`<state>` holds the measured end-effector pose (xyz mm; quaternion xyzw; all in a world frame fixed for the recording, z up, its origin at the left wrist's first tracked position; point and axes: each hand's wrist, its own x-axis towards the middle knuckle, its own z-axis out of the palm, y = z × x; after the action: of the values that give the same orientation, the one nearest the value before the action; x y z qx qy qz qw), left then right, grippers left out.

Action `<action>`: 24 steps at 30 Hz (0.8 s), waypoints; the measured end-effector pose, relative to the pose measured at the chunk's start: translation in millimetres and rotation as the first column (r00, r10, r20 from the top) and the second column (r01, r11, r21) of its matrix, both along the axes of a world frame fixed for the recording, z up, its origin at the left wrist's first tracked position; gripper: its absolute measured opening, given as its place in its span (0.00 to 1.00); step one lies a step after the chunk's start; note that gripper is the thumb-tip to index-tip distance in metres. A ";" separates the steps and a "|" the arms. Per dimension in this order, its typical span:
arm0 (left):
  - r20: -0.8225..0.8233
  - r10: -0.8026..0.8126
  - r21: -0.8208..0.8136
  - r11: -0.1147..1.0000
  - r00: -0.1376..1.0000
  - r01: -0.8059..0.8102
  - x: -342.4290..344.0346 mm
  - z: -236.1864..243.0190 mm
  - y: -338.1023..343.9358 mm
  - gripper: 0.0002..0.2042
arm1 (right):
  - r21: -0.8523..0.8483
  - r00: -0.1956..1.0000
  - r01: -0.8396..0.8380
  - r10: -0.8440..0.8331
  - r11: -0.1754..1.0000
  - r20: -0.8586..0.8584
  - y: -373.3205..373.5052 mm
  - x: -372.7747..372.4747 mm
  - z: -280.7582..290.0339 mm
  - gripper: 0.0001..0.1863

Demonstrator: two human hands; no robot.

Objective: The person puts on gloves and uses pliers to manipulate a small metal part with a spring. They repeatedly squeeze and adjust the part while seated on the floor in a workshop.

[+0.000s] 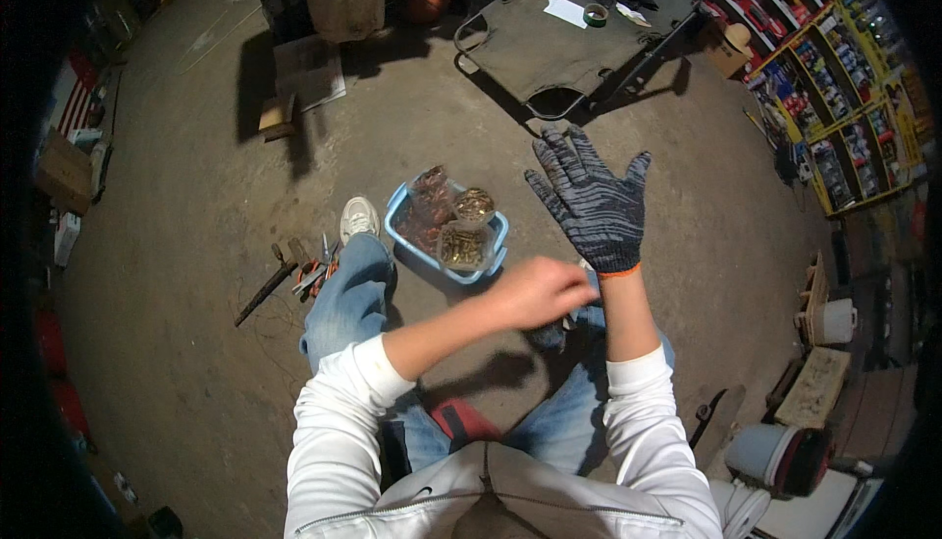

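One glove (594, 201), a knit of mottled dark grey and pale streaks, covers the right hand (601, 210), above the floor and just right of the bin (425, 258). Its weave looks soft and ribbed, the stripes wavering across the back and along the fingers; a thin orange edge (620, 272) rings the wrist. The right hand's fingers and thumb stand apart, spread like a fan. The left hand (543, 294), bare, reaches across to the right wrist with its fingers bent; whether they pinch the wrist or only hover beside it, I cannot tell.

The bin is light blue plastic, rectangular with rounded corners. Inside sit a squarish clear tub (463, 245) of small brassy pieces, a round one (473, 205) of similar bits, and reddish-brown pieces (424, 207). Left of the bin is a pale shoe (359, 218) below blue denim; beyond it, orange-handled tools (312, 276) lie on the stained, matt floor (196, 343). Farther off stands a cot (535, 44) of taut grey-green fabric, bearing a tape roll (595, 15).
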<state>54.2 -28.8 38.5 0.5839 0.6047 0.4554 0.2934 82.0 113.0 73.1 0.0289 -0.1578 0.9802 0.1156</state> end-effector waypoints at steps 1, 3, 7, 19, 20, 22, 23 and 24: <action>0.050 0.054 -0.058 0.997 0.997 -0.051 -11.4 -2.1 1.9 0.14 | 0.018 0.997 0.051 -0.052 0.999 0.063 -1.9 1.8 10.2 0.49; 0.272 0.187 -0.230 0.965 0.944 -0.125 -33.9 -7.3 3.8 0.12 | 0.057 1.000 0.018 -0.016 0.998 -0.025 -6.5 4.7 23.2 0.51; 0.681 0.409 -0.185 0.899 0.608 -0.397 -62.3 -6.9 4.8 0.08 | 0.027 0.983 0.136 -0.138 0.990 0.120 -7.4 4.4 29.8 0.52; 0.820 0.393 -0.220 0.888 0.417 -0.404 -75.1 5.2 1.8 0.09 | 0.994 0.829 0.033 -0.552 -0.104 -0.086 -13.5 3.1 14.4 0.35; 0.812 0.397 -0.205 0.881 0.428 -0.427 -77.3 4.6 1.6 0.09 | 0.547 0.726 -0.150 -0.467 -0.824 -0.505 -15.9 6.6 12.1 0.27; 0.835 0.361 -0.176 0.890 0.416 -0.420 -79.7 4.7 1.5 0.09 | 0.446 0.775 -0.138 -0.376 -0.885 -0.507 -19.3 6.4 6.3 0.26; 0.832 0.389 -0.209 0.880 0.395 -0.427 -82.0 5.5 1.0 0.10 | 0.391 0.800 -0.139 -0.336 -0.910 -0.498 -21.0 6.4 3.5 0.26; 0.851 0.375 -0.196 0.876 0.367 -0.440 -79.7 6.0 1.9 0.13 | 0.415 0.791 -0.111 -0.332 -0.903 -0.513 -23.1 4.3 0.3 0.24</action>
<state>-25.5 -26.9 44.5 0.1126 0.4805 0.7633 0.4170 86.3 89.8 73.5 -0.0516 -0.9615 0.0034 0.2699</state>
